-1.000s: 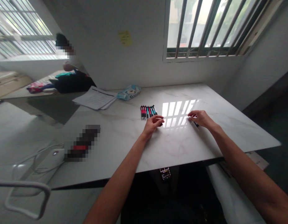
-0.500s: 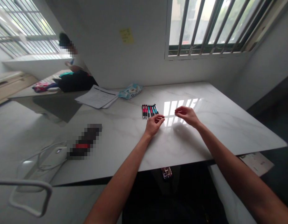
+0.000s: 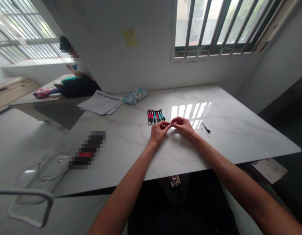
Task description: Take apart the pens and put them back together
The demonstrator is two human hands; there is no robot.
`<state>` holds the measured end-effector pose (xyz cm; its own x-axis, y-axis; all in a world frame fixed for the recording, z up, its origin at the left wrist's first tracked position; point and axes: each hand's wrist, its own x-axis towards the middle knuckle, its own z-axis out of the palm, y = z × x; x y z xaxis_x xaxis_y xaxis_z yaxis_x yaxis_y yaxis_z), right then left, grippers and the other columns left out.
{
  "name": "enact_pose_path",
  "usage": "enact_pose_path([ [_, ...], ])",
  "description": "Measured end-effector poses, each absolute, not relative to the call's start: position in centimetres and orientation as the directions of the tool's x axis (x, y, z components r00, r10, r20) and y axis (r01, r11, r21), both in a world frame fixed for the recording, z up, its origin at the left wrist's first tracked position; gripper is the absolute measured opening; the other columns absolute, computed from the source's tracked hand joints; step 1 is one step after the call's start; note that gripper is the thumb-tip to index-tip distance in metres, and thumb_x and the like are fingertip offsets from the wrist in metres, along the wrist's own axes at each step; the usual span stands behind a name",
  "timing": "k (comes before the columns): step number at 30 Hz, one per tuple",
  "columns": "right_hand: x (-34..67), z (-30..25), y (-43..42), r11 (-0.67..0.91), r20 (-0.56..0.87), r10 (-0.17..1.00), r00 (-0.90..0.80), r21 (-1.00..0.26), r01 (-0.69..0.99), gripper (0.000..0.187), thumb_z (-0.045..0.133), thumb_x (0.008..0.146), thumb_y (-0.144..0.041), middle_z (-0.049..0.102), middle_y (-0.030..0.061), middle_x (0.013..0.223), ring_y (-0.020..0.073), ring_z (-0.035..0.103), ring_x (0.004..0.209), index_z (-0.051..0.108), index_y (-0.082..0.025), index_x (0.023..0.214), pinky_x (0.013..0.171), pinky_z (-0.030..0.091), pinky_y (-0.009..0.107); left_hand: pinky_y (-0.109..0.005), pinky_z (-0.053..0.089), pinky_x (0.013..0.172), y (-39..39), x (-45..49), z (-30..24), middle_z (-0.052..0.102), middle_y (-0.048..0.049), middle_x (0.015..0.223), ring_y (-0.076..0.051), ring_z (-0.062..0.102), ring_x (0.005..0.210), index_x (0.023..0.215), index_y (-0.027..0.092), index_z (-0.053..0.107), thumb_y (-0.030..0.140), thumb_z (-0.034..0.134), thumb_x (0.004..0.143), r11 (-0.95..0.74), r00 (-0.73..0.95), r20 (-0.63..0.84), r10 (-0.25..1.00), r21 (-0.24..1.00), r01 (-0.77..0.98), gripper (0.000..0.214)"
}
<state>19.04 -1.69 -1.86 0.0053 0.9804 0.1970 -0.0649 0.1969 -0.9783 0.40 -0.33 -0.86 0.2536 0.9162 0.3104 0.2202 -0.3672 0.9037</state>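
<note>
My left hand [image 3: 159,133] is closed in a pinch just in front of the row of pens. My right hand [image 3: 184,126] meets it from the right, thumb and fingers pressed together. Between the fingertips shows a thin pale pen part [image 3: 174,123], slim like a refill; its ends are mostly hidden. Several click pens [image 3: 155,116] with red and teal barrels and black grips lie side by side behind my left hand. To the right of my right hand are a black pen piece [image 3: 208,130] and a thin pale stick [image 3: 205,131], apart from both hands.
Papers [image 3: 100,102] and a blue-white soft packet [image 3: 135,96] lie at the back of the marble-patterned table [image 3: 239,130]. At left are a white device with a cable [image 3: 52,169] and a blurred dark object [image 3: 88,150]. Another person [image 3: 79,67] sits beyond the divider.
My right hand has moved left and slightly down until its fingertips meet my left hand's. Loose pen pieces at the right, earlier covered by my right hand and forearm, now show.
</note>
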Motion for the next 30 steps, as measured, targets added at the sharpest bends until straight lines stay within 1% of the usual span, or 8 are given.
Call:
enact_pose_path([
  [9, 19.0, -2.16, -1.61, 0.245, 0.246, 0.969, -0.016, -0.969, -0.02, 0.036, 0.086, 0.072, -0.048, 0.077, 0.005, 0.09, 0.0204, 0.071, 0.084, 0.074, -0.02, 0.09, 0.083, 0.056, 0.034, -0.032, 0.059, 0.075, -0.37, 0.38, -1.03, 0.08, -0.0064, 0.088, -0.02, 0.074, 0.077, 0.093, 0.019, 0.078, 0.041, 0.082, 0.079, -0.373, 0.224, 0.324, 0.919, 0.9, 0.226, 0.026],
  [14, 18.86, -2.13, -1.65, 0.245, 0.247, 0.969, 0.006, -0.966, 0.083, 0.038, 0.083, 0.075, -0.052, 0.078, 0.0061, 0.087, 0.0202, 0.07, 0.079, 0.077, -0.019, 0.091, 0.078, 0.055, 0.033, -0.032, 0.059, 0.076, -0.43, 0.36, -0.89, 0.079, -0.0056, 0.087, -0.02, 0.073, 0.077, 0.089, 0.019, 0.077, 0.041, 0.081, 0.079, -0.4, 0.211, 0.356, 0.911, 0.886, 0.235, 0.024],
  [19, 18.77, -1.89, -1.78, 0.245, 0.251, 0.968, 0.018, -0.955, 0.167, 0.036, 0.078, 0.08, -0.053, 0.078, 0.0059, 0.079, 0.0195, 0.069, 0.072, 0.078, -0.018, 0.087, 0.071, 0.054, 0.032, -0.031, 0.057, 0.075, -0.48, 0.38, -0.77, 0.079, -0.0059, 0.089, -0.02, 0.072, 0.079, 0.089, 0.02, 0.078, 0.041, 0.08, 0.08, -0.407, 0.215, 0.359, 0.908, 0.877, 0.254, 0.023],
  [23, 18.97, -1.54, -2.04, 0.267, 0.273, 0.962, -0.001, -0.94, 0.213, 0.035, 0.078, 0.081, -0.051, 0.081, 0.0074, 0.091, 0.023, 0.073, 0.084, 0.081, -0.02, 0.095, 0.079, 0.057, 0.034, -0.032, 0.057, 0.077, -0.25, 0.35, -0.98, 0.08, -0.0065, 0.091, -0.02, 0.073, 0.081, 0.091, 0.02, 0.079, 0.041, 0.08, 0.08, -0.397, 0.219, 0.351, 0.91, 0.891, 0.223, 0.023],
  [27, 19.25, -1.58, -2.13, 0.27, 0.27, 0.962, -0.029, -0.943, 0.195, 0.035, 0.079, 0.08, -0.05, 0.082, 0.0076, 0.1, 0.0254, 0.075, 0.092, 0.082, -0.021, 0.1, 0.088, 0.058, 0.037, -0.033, 0.058, 0.08, -0.04, 0.28, -1.11, 0.08, -0.0067, 0.093, -0.021, 0.074, 0.085, 0.093, 0.02, 0.08, 0.041, 0.08, 0.08, -0.381, 0.23, 0.335, 0.914, 0.903, 0.199, 0.025],
  [30, 19.28, -1.76, -2.09, 0.278, 0.276, 0.96, -0.041, -0.934, 0.223, 0.035, 0.077, 0.083, -0.051, 0.082, 0.0069, 0.097, 0.024, 0.075, 0.086, 0.083, -0.021, 0.101, 0.083, 0.057, 0.035, -0.032, 0.057, 0.077, -0.07, 0.3, -1.04, 0.08, -0.0066, 0.092, -0.021, 0.074, 0.085, 0.092, 0.02, 0.079, 0.042, 0.08, 0.08, -0.386, 0.224, 0.34, 0.913, 0.899, 0.209, 0.025],
])
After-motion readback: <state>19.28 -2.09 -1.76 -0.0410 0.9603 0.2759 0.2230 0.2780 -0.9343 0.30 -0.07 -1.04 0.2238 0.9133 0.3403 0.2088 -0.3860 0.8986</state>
